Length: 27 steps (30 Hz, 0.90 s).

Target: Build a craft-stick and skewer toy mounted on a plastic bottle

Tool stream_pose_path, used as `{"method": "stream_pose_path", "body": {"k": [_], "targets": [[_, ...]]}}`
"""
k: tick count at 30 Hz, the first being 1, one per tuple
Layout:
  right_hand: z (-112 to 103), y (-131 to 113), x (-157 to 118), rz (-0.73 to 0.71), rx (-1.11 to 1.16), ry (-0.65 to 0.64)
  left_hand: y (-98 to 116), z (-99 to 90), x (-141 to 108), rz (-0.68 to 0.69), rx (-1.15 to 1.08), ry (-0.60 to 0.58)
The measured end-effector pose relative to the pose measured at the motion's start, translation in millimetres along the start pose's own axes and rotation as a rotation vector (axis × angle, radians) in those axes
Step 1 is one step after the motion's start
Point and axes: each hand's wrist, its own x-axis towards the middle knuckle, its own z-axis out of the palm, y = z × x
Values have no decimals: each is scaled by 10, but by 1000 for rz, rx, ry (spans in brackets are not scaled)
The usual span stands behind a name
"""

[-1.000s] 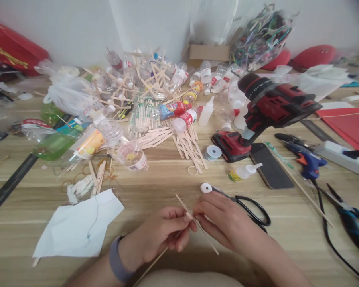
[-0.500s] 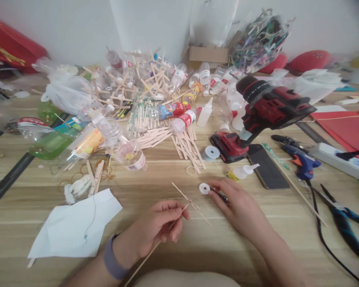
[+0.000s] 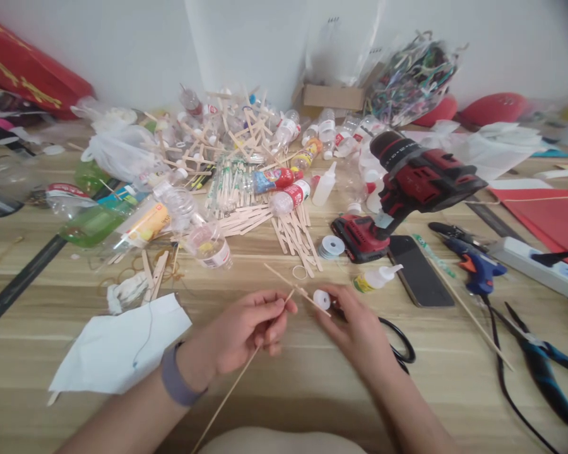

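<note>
My left hand (image 3: 255, 325), a purple-grey band on its wrist, is closed in a pinch on a long thin wooden stick (image 3: 231, 391). Across the stick's upper end lies a short wooden crosspiece (image 3: 279, 275), with its lower right end in front of a small white spool (image 3: 322, 300). My right hand (image 3: 353, 321) has thumb and fingers closed around that spool. Black scissor handles (image 3: 404, 340) show beside the right hand; the blades are hidden under it. Just beyond the hands are a rubber band (image 3: 300, 272), a grey-blue spool (image 3: 331, 246) and a small glue bottle (image 3: 377, 277).
A red cordless drill (image 3: 419, 170) stands behind a phone (image 3: 421, 271). At right lie a glue gun (image 3: 476, 265), pliers (image 3: 539, 359) and a power strip (image 3: 539, 261). Paper (image 3: 118, 347) lies at left. Plastic bottles (image 3: 291, 197) and craft sticks (image 3: 246, 217) crowd the back.
My right hand has drawn nearer to the left, its thumb now below the white spool. The scissor handles have come into view. The view has shifted slightly.
</note>
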Motion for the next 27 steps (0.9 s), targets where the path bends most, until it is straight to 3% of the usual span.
{"method": "stream_pose_path", "body": {"k": [3,6,11,15,21,27], "targets": [[29,-38,-25,28,112,-15,220,192,69,21,21,-40],[76,-89,-53,36,227,-77,467,419,128,169,70,-58],[136,-234,-113,45,399,-301,828,769,202,492,115,-32],[164,-330,-150,90,465,-465,1042,955,274,633,88,-13],[152,-410,-180,125,566,-626,1136,1049,379,757,43,33],[144,-459,-169,184,669,-666,993,922,458,747,28,43]]}}
